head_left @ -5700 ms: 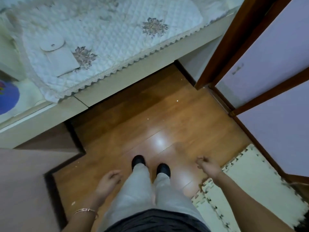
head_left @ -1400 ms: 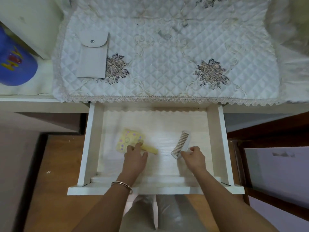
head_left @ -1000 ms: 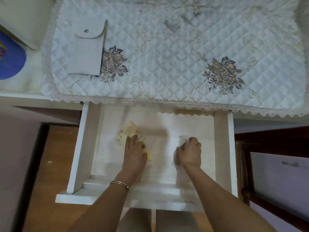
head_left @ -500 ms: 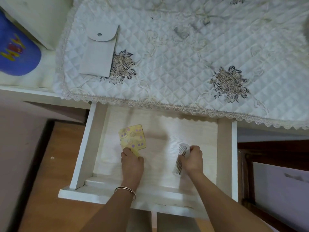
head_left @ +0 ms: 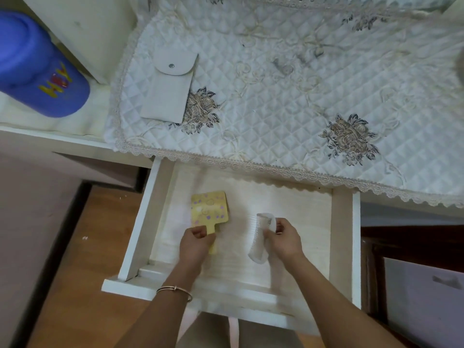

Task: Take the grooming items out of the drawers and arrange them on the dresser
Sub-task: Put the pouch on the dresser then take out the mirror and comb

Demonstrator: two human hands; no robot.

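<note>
The white drawer [head_left: 342, 242] stands pulled out below the dresser top. Inside it, my left hand [head_left: 197, 244] grips the handle of a yellow hand mirror [head_left: 209, 209] with purple dots, its square head pointing away from me. My right hand [head_left: 285, 238] holds a white comb [head_left: 259, 234] lifted and tilted above the drawer floor, teeth to the left. A grey snap pouch [head_left: 169, 87] lies on the quilted white cover [head_left: 288, 96] of the dresser, at its left side.
A blue cap-like object [head_left: 37, 66] with yellow letters sits on the lower shelf at the far left. Wooden floor [head_left: 82, 272] lies left of the drawer. A dark wooden frame with pale panels [head_left: 421, 285] stands at the right.
The drawer was opened since the earliest frame. My left hand closed round the mirror's handle and turned it straight. My right hand picked the comb up off the drawer floor.
</note>
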